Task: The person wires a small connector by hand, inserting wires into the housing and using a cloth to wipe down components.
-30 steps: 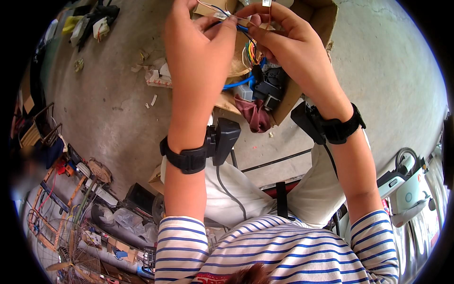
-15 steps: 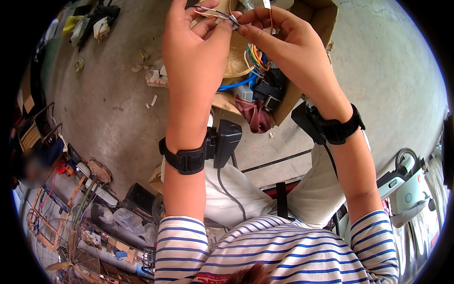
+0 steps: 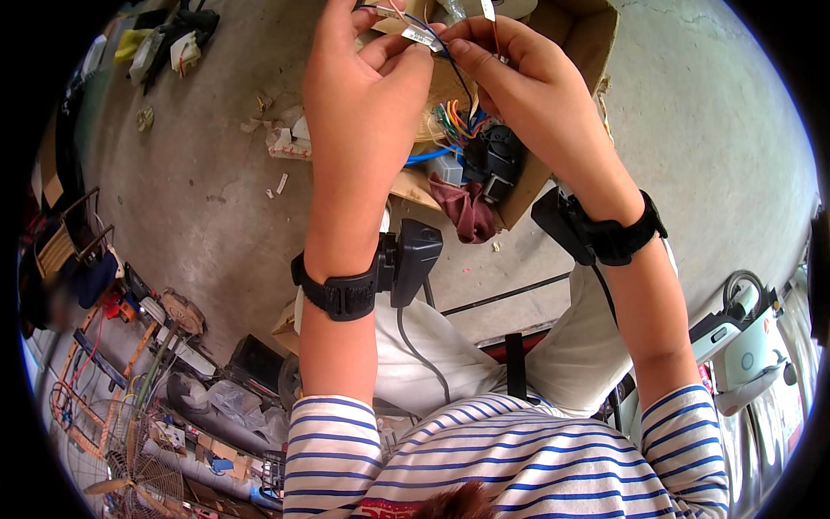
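The left hand [image 3: 367, 82] pinched a white rectangular label [image 3: 419, 36], more fully exposed than half a second earlier and so easier to see; the right hand [image 3: 536, 82] apparently pinched a thin dark-blue plastic-coated wire [image 3: 461, 76], now drooping over the brown cardboard box [image 3: 586, 39]

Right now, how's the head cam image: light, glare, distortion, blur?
Head view: strong fisheye bend, black vignette, bluish fringe on the right rim; diffuse light on the concrete floor, no hard shadows or glare; left hand, right hand and white label look fairly sharp, the top edge cropping the left hand; smeared patch at the left rim.
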The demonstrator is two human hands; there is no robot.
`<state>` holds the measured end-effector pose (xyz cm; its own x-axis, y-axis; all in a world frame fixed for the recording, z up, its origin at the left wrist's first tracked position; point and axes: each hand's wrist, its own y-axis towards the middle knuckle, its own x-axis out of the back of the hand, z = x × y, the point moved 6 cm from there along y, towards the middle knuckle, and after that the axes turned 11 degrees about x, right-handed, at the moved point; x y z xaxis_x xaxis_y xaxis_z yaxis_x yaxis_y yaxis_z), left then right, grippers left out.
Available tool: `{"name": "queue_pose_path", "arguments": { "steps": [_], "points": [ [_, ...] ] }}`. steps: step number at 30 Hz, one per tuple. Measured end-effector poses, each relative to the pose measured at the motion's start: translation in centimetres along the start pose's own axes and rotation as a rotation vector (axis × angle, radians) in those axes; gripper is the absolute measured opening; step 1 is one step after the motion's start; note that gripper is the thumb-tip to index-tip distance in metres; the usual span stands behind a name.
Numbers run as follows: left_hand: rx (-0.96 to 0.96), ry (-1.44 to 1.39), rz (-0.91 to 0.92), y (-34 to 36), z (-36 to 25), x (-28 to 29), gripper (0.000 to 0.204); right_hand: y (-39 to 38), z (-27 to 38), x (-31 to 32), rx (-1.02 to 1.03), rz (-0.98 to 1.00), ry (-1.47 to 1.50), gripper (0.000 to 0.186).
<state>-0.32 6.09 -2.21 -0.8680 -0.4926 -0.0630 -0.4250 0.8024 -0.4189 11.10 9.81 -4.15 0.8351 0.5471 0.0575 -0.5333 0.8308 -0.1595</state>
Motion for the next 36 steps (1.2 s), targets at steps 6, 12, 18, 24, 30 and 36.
{"name": "queue_pose_path", "arguments": {
  "steps": [6, 12, 18, 24, 30, 36],
  "points": [
    [-0.047, -0.041, 0.034, -0.2, 0.0, 0.1, 0.056, 0.0, 0.3, 0.0, 0.037, -0.040, -0.026, 0.021],
    [-0.034, 0.009, 0.021, -0.3, -0.2, -0.1, 0.052, 0.0, 0.3, 0.0, 0.074, -0.034, -0.078, 0.019],
    [0.017, -0.002, 0.014, -0.2, -0.2, -0.1, 0.050, 0.5, 0.6, 0.1, 0.092, -0.027, -0.033, 0.009],
    [0.012, -0.016, 0.050, 0.0, 0.0, 0.0, 0.049, 0.1, 1.6, -0.1, 0.153, -0.018, -0.045, 0.009],
    [0.004, -0.014, 0.048, 0.1, 0.0, 0.0, 0.049, 0.1, 1.7, 0.0, 0.163, -0.033, -0.063, 0.008],
    [-0.035, 0.019, 0.020, 0.1, 0.0, 0.1, 0.051, 0.2, 1.9, 0.2, 0.082, -0.012, -0.131, 0.008]
  ]
}}
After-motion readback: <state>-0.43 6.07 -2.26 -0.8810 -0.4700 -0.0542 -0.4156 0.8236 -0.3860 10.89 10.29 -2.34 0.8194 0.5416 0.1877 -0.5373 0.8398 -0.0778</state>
